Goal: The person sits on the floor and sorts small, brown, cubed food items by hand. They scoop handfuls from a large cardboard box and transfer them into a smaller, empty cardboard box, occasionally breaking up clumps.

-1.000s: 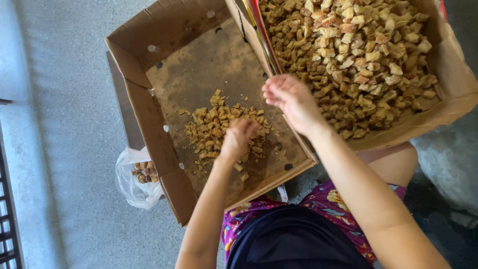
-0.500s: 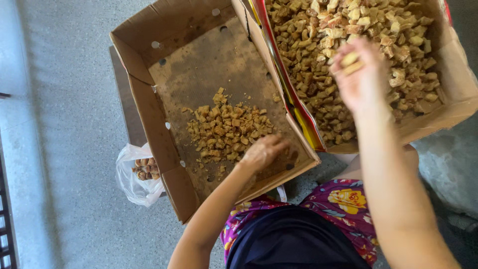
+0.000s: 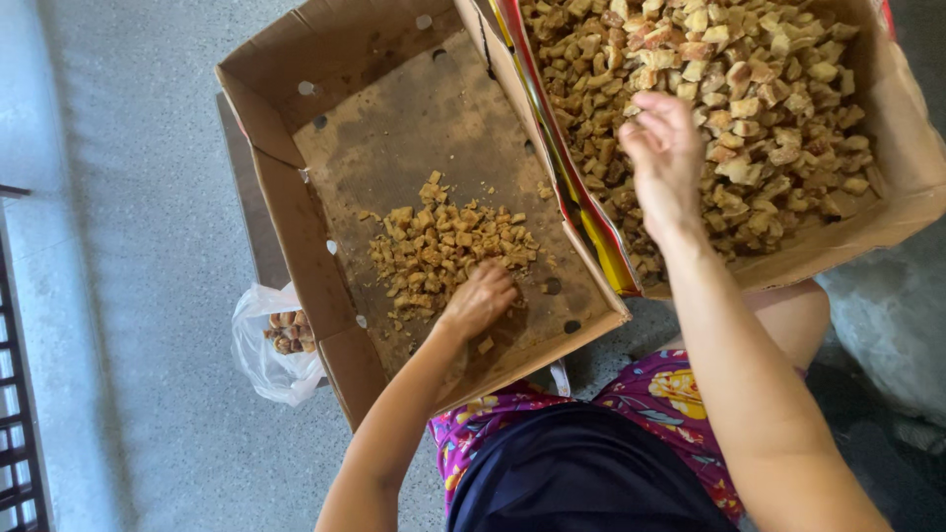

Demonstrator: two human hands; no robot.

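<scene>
Inside the left cardboard box, beside the small pile of brown chunks: left hand curled, contents unclear. Over the full box: right hand loosely open, grasp unclear.

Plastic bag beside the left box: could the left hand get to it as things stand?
Probably not directly. The left hand rests inside the left box, and that box's wall stands between it and the plastic bag; it would have to lift over.
</scene>
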